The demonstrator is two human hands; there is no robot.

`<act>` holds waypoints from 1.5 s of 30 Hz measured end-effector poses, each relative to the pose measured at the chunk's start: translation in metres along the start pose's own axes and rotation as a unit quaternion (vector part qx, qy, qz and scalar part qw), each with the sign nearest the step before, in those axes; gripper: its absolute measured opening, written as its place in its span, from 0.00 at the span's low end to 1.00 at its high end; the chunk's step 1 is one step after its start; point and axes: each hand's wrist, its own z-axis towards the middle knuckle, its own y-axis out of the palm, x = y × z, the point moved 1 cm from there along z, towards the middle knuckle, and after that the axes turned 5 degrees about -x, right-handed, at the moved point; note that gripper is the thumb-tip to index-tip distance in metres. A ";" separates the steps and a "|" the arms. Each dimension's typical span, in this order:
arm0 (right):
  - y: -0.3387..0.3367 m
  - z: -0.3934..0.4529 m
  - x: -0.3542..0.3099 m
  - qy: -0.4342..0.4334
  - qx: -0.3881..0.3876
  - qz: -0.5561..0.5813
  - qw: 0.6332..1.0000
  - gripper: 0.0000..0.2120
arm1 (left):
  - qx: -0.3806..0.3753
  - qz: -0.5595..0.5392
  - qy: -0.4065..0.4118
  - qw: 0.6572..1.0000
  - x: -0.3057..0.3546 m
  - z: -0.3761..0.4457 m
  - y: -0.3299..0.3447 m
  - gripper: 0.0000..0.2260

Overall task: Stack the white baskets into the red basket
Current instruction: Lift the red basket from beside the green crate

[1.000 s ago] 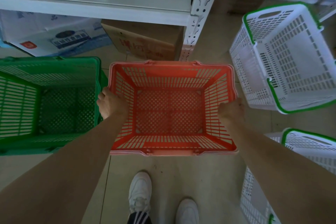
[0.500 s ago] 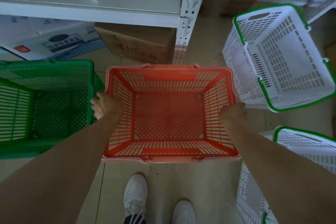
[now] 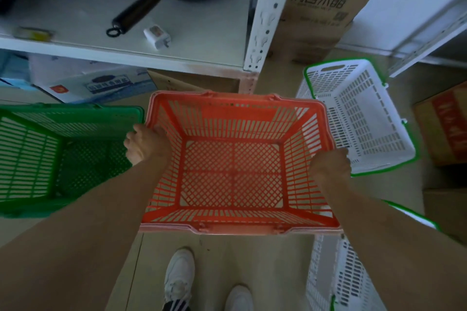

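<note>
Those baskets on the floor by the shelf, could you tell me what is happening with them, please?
A person grips the red basket by its two side rims, left hand on one, right hand on the other. It is empty. A green basket sits beside it on the left. Two white baskets, one upper right and one lower right, are not yet stacked in it.
</note>
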 end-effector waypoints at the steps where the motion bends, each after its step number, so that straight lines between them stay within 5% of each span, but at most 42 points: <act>1: -0.009 -0.004 -0.003 -0.011 -0.001 -0.014 1.000 0.24 | 0.004 0.000 0.005 1.000 0.005 -0.002 -0.011 0.22; 18: -0.096 -0.107 -0.076 -0.182 0.085 -0.065 0.977 0.28 | 0.122 -0.025 -0.024 0.992 -0.011 0.004 -0.189 0.24; 31: -0.025 -0.206 -0.147 -0.312 0.061 -0.050 0.947 0.28 | 0.171 -0.036 -0.082 0.981 -0.131 0.068 -0.272 0.25; 45: 0.073 -0.300 -0.225 -0.334 0.013 -0.061 0.940 0.25 | 0.169 -0.024 -0.101 0.980 -0.231 0.180 -0.315 0.25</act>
